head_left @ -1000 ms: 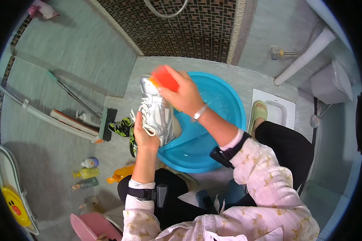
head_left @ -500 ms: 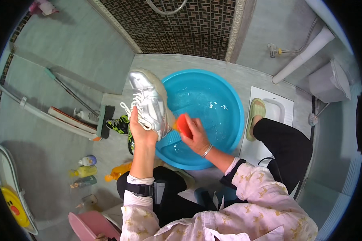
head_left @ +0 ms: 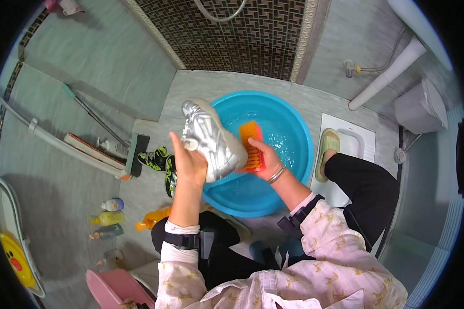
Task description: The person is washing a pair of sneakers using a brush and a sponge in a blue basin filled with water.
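Silver sneaker and orange brush, side by side over a blue basin.
The left hand [head_left: 192,166] supports a silver, white-soled lace-up sneaker [head_left: 211,141], its palm against the shoe and its fingers partly hidden; the shoe tilts, toe toward 11 o'clock and heel toward 5, over the 9 o'clock rim of a round, bright-blue plastic basin [head_left: 311,154] holding water. The right hand [head_left: 267,160] is clamped on a rectangular red-orange scrubbing brush [head_left: 251,147], just beside the heel at 4 o'clock; whether the bristles touch it I cannot tell. Black-and-neon-green shoes [head_left: 153,158] lie on the floor at the basin's 9 o'clock, and a white ceramic squat toilet [head_left: 340,122] sits at its 3 o'clock.
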Motion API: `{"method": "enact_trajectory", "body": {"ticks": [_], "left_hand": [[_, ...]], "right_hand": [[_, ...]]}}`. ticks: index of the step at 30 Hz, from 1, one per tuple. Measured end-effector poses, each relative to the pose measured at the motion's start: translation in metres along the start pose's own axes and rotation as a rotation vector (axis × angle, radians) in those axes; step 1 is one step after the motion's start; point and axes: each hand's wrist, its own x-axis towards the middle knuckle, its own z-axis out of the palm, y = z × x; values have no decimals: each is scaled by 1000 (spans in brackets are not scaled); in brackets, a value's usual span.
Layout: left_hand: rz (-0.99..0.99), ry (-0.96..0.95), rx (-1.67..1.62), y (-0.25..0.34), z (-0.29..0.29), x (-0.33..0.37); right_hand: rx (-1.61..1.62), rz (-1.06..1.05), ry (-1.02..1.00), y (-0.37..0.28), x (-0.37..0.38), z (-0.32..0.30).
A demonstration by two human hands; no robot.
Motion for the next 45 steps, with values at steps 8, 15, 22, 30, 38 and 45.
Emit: {"method": "enact_trajectory", "body": {"ticks": [8, 15, 22, 30, 38, 45], "left_hand": [[-42, -38, 698, 1, -16, -14], [51, 123, 611, 2, -33, 0], [45, 247, 571, 3, -40, 13], [71, 270, 674, -7, -29, 12], [118, 280, 739, -6, -56, 17], [124, 228, 1014, -25, -46, 2]], "right_hand": [[-307, 102, 37, -26, 18, -9], [-1581, -216, 867, -15, 39, -170], [-1727, 12, 1056, 9, 38, -194], [-1695, -82, 888, -12, 43, -193], [-1336, -632, 211, 33, -10, 9], [-1761, -763, 394, 35, 22, 35]]}}
